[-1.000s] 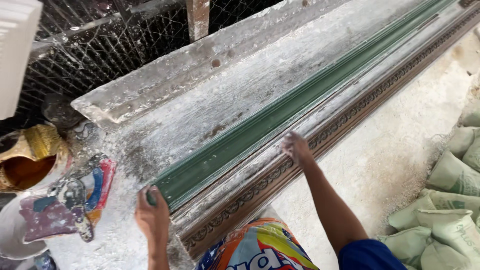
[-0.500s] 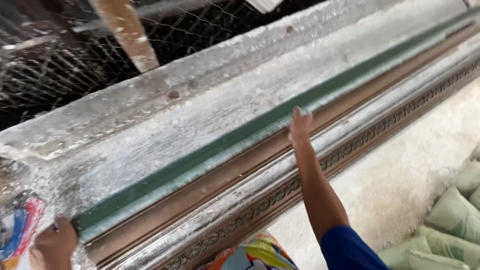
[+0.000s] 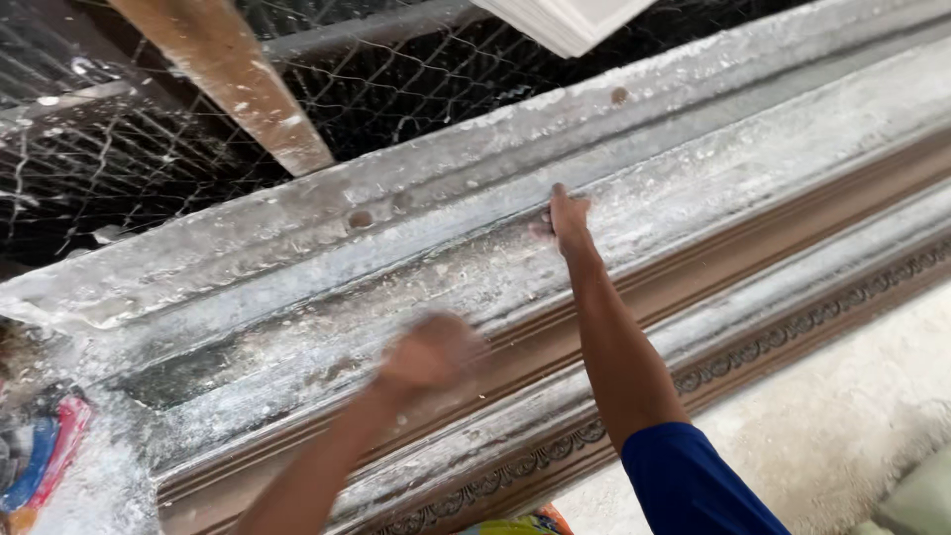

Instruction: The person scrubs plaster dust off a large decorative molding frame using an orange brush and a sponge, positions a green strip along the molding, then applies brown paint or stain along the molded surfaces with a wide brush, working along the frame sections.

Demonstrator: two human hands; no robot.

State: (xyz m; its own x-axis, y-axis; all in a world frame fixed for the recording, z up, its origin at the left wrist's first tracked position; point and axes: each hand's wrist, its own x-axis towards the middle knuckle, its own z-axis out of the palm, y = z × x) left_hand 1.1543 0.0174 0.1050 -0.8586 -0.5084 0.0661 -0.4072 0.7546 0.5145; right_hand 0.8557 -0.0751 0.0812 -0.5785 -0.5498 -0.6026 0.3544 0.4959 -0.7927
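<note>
Long brown moulding [image 3: 753, 253] with a carved ornamental edge, lying lengthwise in a plaster-crusted trough [image 3: 297, 327] and running diagonally from lower left to upper right. Powdered white over most of its length, brown showing through in a central strip. Right hand [image 3: 567, 216] stretched out on a blue-sleeved arm, fingers pressed flat against the dusty far side of the trough, gripping nothing. Left hand [image 3: 431, 352] nearer, over the brown strip, curled into a loose fist and badly blurred; cannot tell whether anything sits inside it. Beyond the trough, wire mesh [image 3: 149, 149] with a slanted wooden post [image 3: 233, 79] in front. White ribbed panel [image 3: 565, 18] at the top edge. Colourful bag [image 3: 40, 461] at the far left, dusted white. Pale floor [image 3: 842, 416] at lower right.
</note>
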